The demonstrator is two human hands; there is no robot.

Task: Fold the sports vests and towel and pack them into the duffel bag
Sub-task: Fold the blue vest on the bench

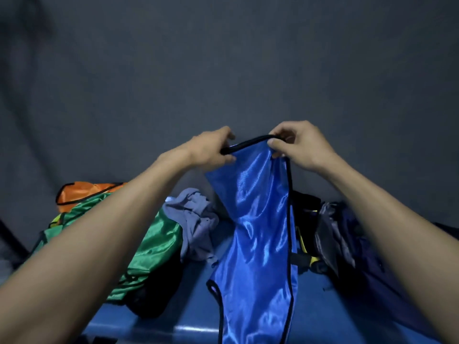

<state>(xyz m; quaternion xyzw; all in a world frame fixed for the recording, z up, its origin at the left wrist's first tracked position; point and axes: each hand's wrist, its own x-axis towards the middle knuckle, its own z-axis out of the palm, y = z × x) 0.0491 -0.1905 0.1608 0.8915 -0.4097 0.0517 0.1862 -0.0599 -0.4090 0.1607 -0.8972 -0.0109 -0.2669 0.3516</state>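
A shiny blue sports vest [258, 219] with black trim hangs above the blue worktop [193, 316], pinched at its top edge by left hand [211, 150] and right hand [295, 145]. Left of it lie a crumpled grey towel [196, 219], green vest [149, 247] and orange vest [82, 192]; a dark duffel bag [347, 242] sits right, contents unclear.

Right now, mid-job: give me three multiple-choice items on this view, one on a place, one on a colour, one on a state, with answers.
1. Where is the grey towel?
A. in the person's hands
B. crumpled between the green vest and the blue vest
C. inside the bag

2. What colour is the vest farthest left?
A. orange
B. yellow
C. white

3. How is the blue vest held?
A. lying folded
B. by one hand
C. hanging from both hands

Answers: B, it lies heaped on the blue surface; A, the orange vest sits behind the green one; C, the left hand and right hand pinch its black-trimmed top edge.
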